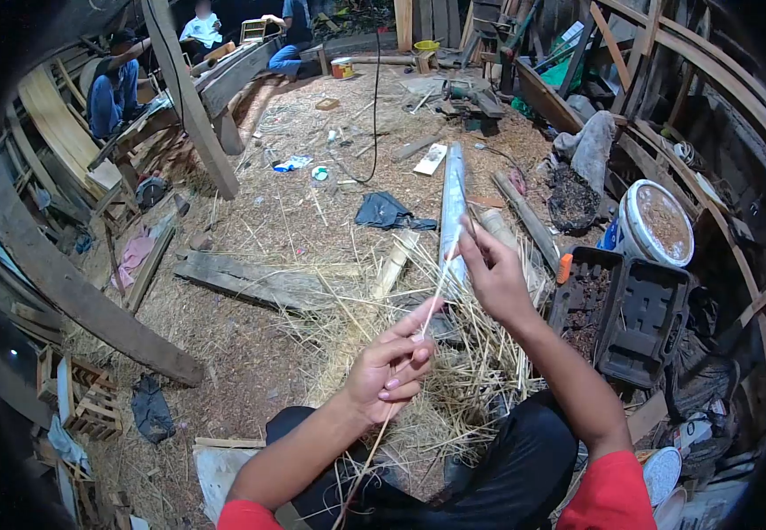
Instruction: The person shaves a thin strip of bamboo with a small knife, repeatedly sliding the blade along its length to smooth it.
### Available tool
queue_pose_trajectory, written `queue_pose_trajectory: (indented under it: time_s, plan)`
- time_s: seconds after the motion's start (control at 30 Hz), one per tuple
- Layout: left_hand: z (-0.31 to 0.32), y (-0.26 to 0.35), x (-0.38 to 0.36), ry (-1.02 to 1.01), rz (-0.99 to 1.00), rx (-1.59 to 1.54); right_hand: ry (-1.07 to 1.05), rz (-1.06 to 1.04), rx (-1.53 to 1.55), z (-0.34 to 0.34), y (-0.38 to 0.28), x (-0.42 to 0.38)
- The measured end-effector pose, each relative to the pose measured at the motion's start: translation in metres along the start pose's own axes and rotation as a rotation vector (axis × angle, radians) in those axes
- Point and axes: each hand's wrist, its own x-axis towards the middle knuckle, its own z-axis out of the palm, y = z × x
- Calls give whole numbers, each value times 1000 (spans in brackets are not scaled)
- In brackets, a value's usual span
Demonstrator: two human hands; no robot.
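Note:
A thin pale bamboo-like strip (440,287) runs slantwise from near my lap up between my hands. My left hand (392,371) is closed around its middle, with the index finger stretched along it. Higher and to the right, my right hand (496,278) pinches near the strip's upper end. A narrow dark shape just above those fingertips is too blurred to name. Below both hands lies a loose heap of similar strips and shavings (480,375), spread on the ground before my knees. Behind the right hand, a long pale board (454,199) lies on the ground.
An open black tool case (644,318) and a white bucket (657,221) stand at the right. A weathered plank (250,283) lies ahead left. Slanting wooden posts (193,106) rise at left. Several people sit by a long bench (233,79) at the back.

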Motion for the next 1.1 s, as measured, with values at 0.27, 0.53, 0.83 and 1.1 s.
queue_pose_trajectory:
  time_s: [0.27, 0.53, 0.83, 1.1]
  plan:
    - [15, 10, -26, 207, 165, 309, -517, -505, -495, 10, -36, -49]
    - [23, 2, -34, 106, 99, 549, -169, -277, -368, -19, -28, -23]
    - [23, -10, -25, 199, 99, 690, 5, 175, 215, -16, -30, -13]
    - [18, 0, -21, 92, -52, 250, -48, 349, 475, -16, -34, -9]
